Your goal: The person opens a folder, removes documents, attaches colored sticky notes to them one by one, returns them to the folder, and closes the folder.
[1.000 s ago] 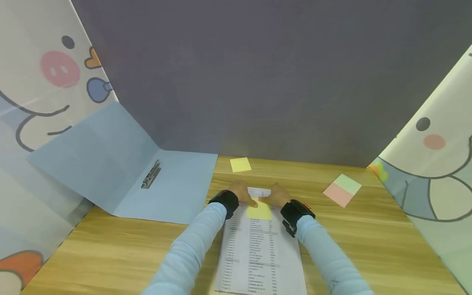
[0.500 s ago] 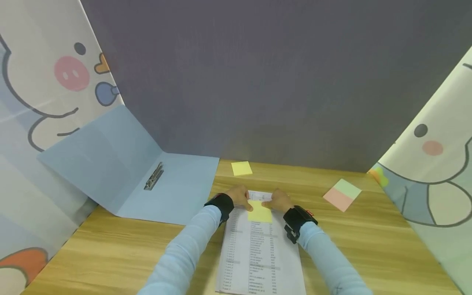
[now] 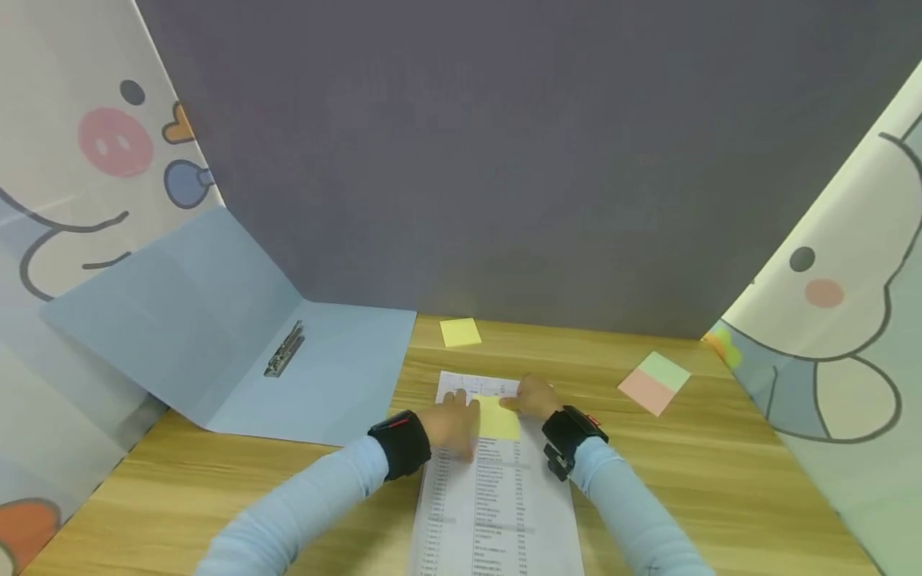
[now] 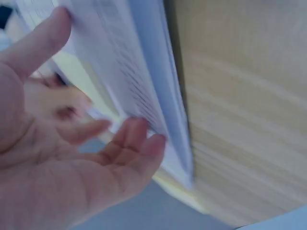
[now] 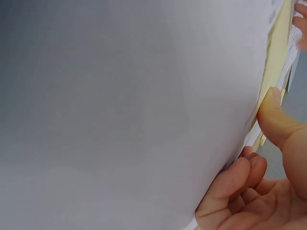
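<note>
A stack of printed sheets [image 3: 497, 488] lies on the wooden table [image 3: 691, 480] in front of me. A yellow sticky note [image 3: 499, 419] sits near the top of the front sheet. My left hand [image 3: 450, 424] rests flat on the sheet at the note's left edge. In the left wrist view this hand [image 4: 96, 139] has relaxed fingers touching the sheets [image 4: 139, 86]. My right hand [image 3: 533, 398] is at the note's top right corner. Its thumb [image 5: 278, 120] presses the note [image 5: 273, 62] against the sheet [image 5: 144, 115], and the other fingers are curled.
An open blue folder [image 3: 331, 376] with a metal clip [image 3: 283, 350] lies at the left, its cover leaning on the side panel. A yellow note pad [image 3: 459, 332] lies near the grey back wall. A pink and green pad [image 3: 653, 382] is at the right.
My left hand has slid from the note's top left corner down and toward me, and now lies flat beside the note. The right hand stays at the note's top right.
</note>
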### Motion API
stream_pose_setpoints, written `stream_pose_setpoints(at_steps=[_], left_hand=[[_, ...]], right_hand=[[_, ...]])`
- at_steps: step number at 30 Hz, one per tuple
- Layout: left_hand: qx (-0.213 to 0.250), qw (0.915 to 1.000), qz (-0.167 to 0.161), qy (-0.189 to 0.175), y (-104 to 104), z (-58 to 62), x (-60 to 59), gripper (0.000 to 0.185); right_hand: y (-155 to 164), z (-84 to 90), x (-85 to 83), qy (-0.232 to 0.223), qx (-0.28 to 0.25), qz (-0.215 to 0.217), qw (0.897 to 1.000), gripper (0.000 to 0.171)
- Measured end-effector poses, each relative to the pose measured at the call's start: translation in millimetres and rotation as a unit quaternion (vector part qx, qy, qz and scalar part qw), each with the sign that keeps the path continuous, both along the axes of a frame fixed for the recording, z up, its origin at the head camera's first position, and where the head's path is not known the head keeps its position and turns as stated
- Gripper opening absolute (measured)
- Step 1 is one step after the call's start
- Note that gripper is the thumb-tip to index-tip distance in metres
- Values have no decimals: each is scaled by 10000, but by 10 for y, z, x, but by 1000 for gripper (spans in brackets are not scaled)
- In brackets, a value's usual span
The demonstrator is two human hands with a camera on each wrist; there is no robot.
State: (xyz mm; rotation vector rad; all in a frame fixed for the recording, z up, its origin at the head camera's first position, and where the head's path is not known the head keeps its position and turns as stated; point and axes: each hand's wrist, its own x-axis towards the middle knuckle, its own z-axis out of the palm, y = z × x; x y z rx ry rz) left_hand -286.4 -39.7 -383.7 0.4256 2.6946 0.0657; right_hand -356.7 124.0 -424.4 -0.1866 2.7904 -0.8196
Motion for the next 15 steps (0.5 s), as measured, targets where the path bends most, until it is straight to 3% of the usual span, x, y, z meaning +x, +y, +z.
stream_pose_setpoints(at_steps=[6,9,12,15], left_hand=[[-505,9963,-645,-277,-17,31,497,100],[-473,9946,-857,-342,-38,24,720,105],[-401,9926,-1103,-318,-70,-2,898,106],[-279,9905,-1330,-200,-109,-28,1002,107]], right_hand=[[28,-2,33,13,-295,89,9995,32],[40,-10,40,13,-377,97,9992,34],[57,-18,24,-83,-436,173,9989,35],[101,-9,-17,-257,-630,305,9972,29]])
